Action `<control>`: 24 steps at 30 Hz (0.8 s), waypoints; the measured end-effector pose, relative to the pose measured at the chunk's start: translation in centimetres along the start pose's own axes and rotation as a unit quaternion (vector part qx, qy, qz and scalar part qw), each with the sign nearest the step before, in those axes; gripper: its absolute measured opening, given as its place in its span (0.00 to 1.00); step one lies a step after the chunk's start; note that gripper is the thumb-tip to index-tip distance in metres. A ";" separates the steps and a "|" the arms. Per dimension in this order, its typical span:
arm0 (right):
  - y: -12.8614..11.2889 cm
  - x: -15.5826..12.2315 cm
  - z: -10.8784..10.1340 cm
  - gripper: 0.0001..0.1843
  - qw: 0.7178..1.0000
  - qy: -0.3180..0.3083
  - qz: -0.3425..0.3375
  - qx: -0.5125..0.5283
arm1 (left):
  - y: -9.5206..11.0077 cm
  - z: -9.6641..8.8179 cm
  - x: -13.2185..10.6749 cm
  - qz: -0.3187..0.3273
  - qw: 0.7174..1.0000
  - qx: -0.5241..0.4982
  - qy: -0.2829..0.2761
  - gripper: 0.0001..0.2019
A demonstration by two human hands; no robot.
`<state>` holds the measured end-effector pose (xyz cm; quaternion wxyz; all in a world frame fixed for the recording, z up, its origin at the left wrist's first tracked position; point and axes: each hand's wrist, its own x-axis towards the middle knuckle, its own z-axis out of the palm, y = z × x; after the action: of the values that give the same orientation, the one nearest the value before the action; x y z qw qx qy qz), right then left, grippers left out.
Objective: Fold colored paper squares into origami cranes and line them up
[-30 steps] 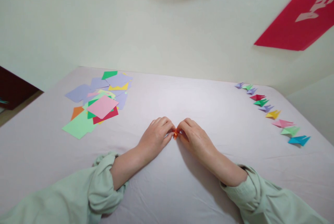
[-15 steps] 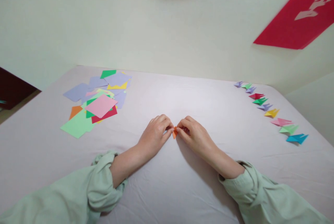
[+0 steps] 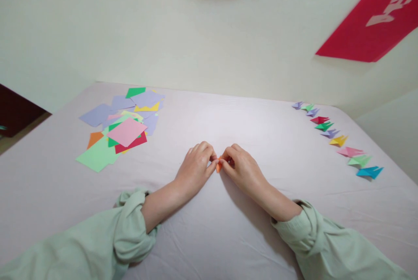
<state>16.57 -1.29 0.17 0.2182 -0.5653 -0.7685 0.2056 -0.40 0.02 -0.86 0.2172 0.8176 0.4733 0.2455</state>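
A small piece of folded orange paper (image 3: 218,166) is pinched between my two hands at the middle of the table. My left hand (image 3: 197,164) grips its left side with thumb and fingers. From the right, my right hand (image 3: 243,166) pinches the other side in the same way. The fingertips cover much of the paper, and a narrow pointed part shows below them.
Loose coloured paper sheets (image 3: 127,132) lie in an overlapping pile on the left. Along the right side runs a slanting row of several folded paper figures, with a blue one (image 3: 369,172) nearest. A pale cloth (image 3: 209,236) covers the table, which meets a wall (image 3: 196,40).
Both hands stay on the orange paper with only a very slight shift of the fingers. The view has turned a little, so the row on the right appears slightly further left.
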 end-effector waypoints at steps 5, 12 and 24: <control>0.0 0.0 0.2 0.06 1.000 0.008 0.004 -0.020 | 0.3 0.1 -0.1 -0.006 1.000 0.014 0.005 0.04; 0.1 0.2 -0.4 0.06 0.999 -0.019 0.007 0.026 | 0.3 0.4 -0.1 -0.007 0.999 0.030 0.013 0.04; -0.2 0.3 -0.2 0.04 0.999 -0.021 0.022 -0.030 | 0.7 0.4 0.2 -0.018 0.998 0.066 -0.009 0.04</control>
<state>16.47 -1.02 0.46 0.1806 -0.5839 -0.7662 0.1986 0.41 -0.16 -0.69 0.1713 0.8238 0.5013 0.2020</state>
